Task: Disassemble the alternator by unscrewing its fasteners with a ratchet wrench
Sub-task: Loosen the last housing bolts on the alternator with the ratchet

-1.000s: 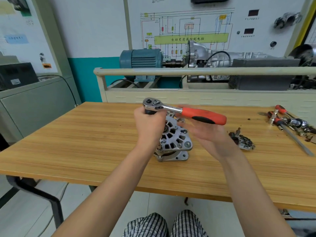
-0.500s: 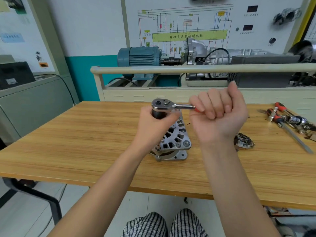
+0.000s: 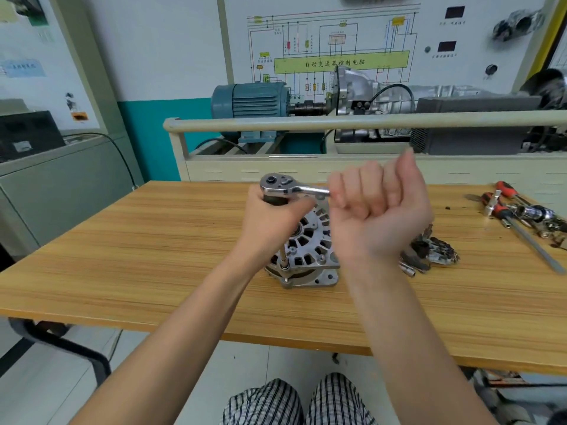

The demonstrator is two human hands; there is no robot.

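Wrench (image 3: 294,188) barely moved, hands (image 3: 379,210) gripping, alternator (image 3: 310,250) upright

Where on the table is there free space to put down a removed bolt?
The table is bare left of the alternator, out to its left edge, and along the near edge in front of it. Right is crowded: a removed part beside the alternator, and screwdrivers and sockets by the far right.

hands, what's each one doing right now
Left hand: gripping the socket under the ratchet head.
Right hand: fingers curled round the ratchet handle.
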